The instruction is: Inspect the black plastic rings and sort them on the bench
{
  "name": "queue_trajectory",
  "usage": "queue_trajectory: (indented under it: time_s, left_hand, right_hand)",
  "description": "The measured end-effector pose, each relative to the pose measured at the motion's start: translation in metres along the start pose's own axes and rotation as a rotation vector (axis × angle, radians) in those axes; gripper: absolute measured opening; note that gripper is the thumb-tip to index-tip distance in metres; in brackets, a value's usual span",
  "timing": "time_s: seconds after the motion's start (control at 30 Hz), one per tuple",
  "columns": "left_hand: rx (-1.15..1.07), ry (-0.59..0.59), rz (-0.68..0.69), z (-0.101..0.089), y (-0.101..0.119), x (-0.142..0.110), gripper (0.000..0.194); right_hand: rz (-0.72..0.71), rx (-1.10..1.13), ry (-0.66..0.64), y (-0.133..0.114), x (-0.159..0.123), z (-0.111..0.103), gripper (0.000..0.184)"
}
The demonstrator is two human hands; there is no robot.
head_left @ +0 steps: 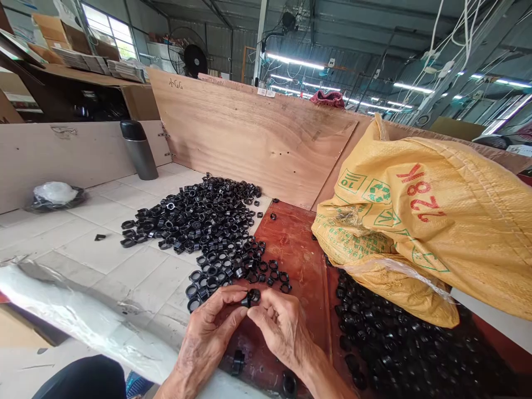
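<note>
In the middle foreground my left hand (210, 327) pinches a small black plastic ring (245, 302) between thumb and fingers. My right hand (285, 330) meets it fingertip to fingertip, closed on the other side of the black piece; whether this is a second ring pressed against the first, I cannot tell. Just beyond my fingers spreads a pile of black rings (199, 216), its near end reaching the red-brown board (291, 238). Under my wrists lie a loose black ring (238, 363) and another ring (289, 383).
A yellow woven sack (449, 216) leans at the right above a heap of black pieces (390, 338). Wooden panels (257, 133) wall the back. On the left stand a dark flask (139, 152) and a bagged white item (55, 194); plastic wrap (83, 316) covers the near edge.
</note>
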State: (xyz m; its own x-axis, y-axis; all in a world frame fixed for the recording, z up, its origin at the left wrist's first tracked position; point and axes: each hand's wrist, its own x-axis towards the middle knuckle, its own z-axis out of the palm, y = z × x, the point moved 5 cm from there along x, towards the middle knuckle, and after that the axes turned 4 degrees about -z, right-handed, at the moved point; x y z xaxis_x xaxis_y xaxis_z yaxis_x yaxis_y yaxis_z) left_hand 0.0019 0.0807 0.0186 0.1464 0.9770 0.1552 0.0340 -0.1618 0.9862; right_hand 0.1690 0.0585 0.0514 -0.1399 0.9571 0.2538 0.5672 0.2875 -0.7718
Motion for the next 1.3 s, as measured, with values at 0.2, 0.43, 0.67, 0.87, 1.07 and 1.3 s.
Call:
queue_trajectory:
  time_s: [0.2,0.43,0.67,0.87,1.07,1.3]
  left_hand:
    - [-0.034,-0.034,-0.010,0.003,-0.004,0.000,0.012]
    - [0.016,-0.043,0.052,0.002,-0.002,0.000,0.011]
    - [-0.283,-0.075,-0.108,0.007,-0.001,0.002,0.016]
    - [-0.357,-0.077,-0.175,0.010,0.001,0.001,0.022]
    - [-0.370,-0.098,-0.197,0.011,0.000,0.002,0.026]
    - [-0.118,-0.063,-0.106,0.007,0.005,0.000,0.020]
  right_hand:
    - [-0.021,0.199,-0.043,-0.002,0.002,0.003,0.021]
    - [0.027,0.244,0.061,0.008,0.006,-0.003,0.028]
    - [0.068,0.334,0.063,0.017,0.005,-0.002,0.033]
    - [-0.054,0.368,0.007,0.006,0.005,-0.004,0.032]
    - [-0.017,0.288,0.055,0.008,0.005,-0.006,0.024]
    - [-0.097,0.185,0.056,-0.003,0.005,-0.009,0.016]
